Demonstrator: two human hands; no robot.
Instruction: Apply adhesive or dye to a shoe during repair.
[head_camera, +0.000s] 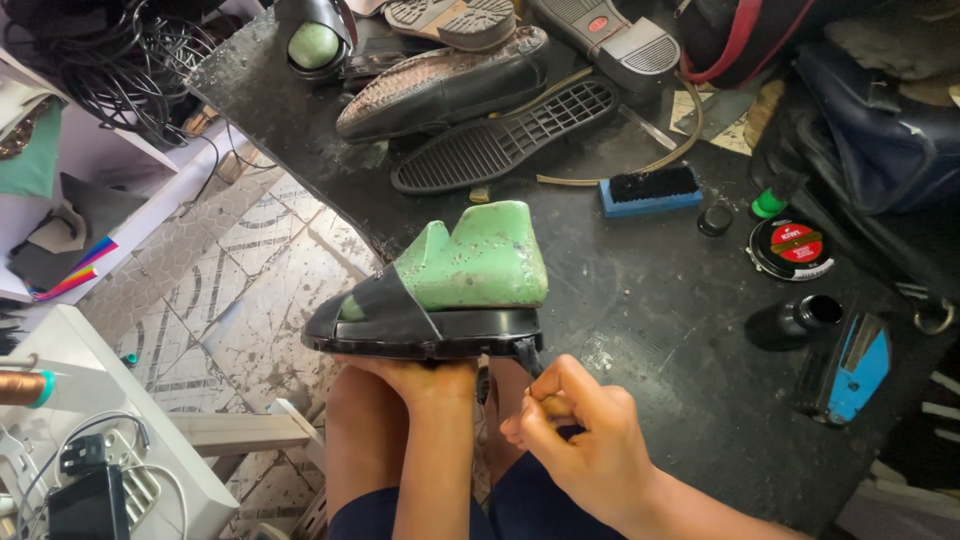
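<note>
A: What's the left hand doing?
B: Propping a black sandal from below, green shoe last inside it.
A: Right hand?
B: Fingers pinched on the sandal's black strap. Shoe brush and polish tin on the black workbench.

1 round polish tin lies flat on the black bench at right; its lid is black with a red centre label crossed by a gold band. Just beside it, 1 dark bottle lies on its side. A green-capped bottle stands behind the tin.
</note>
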